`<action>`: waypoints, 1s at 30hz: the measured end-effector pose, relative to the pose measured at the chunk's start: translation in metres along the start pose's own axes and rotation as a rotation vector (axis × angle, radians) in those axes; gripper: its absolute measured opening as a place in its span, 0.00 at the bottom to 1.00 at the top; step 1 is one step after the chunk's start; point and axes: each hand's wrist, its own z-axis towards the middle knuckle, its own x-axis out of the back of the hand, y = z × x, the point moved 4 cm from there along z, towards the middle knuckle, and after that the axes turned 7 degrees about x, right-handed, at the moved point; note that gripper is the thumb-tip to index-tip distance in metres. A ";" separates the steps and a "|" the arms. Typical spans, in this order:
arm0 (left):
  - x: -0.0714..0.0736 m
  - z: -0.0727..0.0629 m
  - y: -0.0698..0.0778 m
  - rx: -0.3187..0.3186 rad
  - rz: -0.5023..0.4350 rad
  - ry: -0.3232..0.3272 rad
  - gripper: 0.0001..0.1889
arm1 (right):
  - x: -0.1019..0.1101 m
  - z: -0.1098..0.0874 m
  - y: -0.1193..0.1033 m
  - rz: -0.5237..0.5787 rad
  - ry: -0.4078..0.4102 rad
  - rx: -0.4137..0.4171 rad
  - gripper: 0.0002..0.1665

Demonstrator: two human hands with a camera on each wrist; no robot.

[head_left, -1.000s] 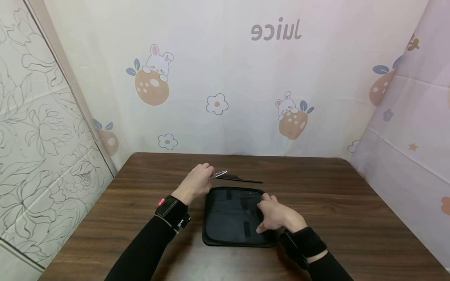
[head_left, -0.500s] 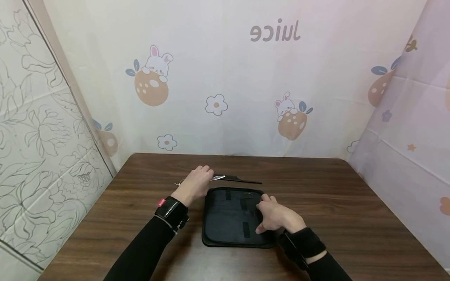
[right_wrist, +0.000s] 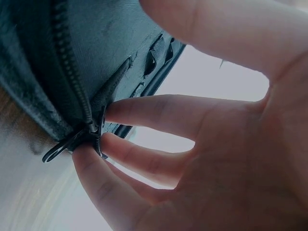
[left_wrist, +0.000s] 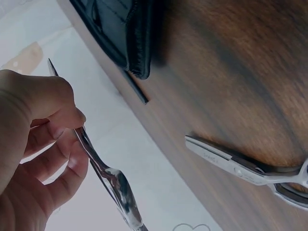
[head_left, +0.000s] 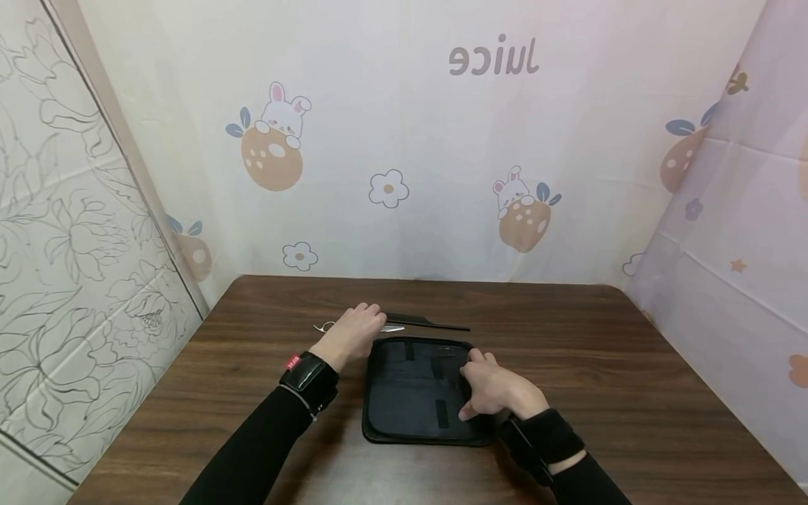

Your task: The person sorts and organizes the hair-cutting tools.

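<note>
My left hand [head_left: 355, 330] is behind the left back corner of an open black zip case [head_left: 404, 403]. It pinches silver scissors [left_wrist: 122, 190] between thumb and fingers; their blade tip and one finger ring show on either side of the hand in the head view. In the left wrist view, a second pair of scissors [left_wrist: 226, 161] lies on the table, hidden in the head view. My right hand [head_left: 501, 386] grips the case's right edge, thumb over the inside, fingertips by the zipper pull [right_wrist: 60, 147] at a corner.
A black comb [head_left: 413, 320] lies behind the case, its thin handle pointing right. The brown wooden table [head_left: 600, 379] reaches back to a printed curtain [head_left: 404, 126], with more curtain at both sides.
My left hand has lowered the scissors; their blade tip came down from a raised slant to lie level in front of the comb. My right hand has stayed at the case.
</note>
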 end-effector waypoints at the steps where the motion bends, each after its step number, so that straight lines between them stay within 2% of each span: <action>1: -0.001 0.000 0.000 -0.006 0.006 -0.004 0.14 | 0.000 0.000 0.000 -0.001 0.001 -0.001 0.43; 15: -0.015 0.000 0.005 -0.055 0.041 -0.002 0.11 | 0.000 0.001 -0.001 0.001 0.002 -0.007 0.42; 23: -0.019 -0.002 0.006 -0.019 0.054 -0.064 0.11 | -0.002 0.001 -0.002 0.002 0.000 -0.012 0.42; 30: -0.022 -0.001 0.006 -0.018 0.063 -0.077 0.10 | -0.003 0.000 0.000 -0.001 0.002 -0.026 0.41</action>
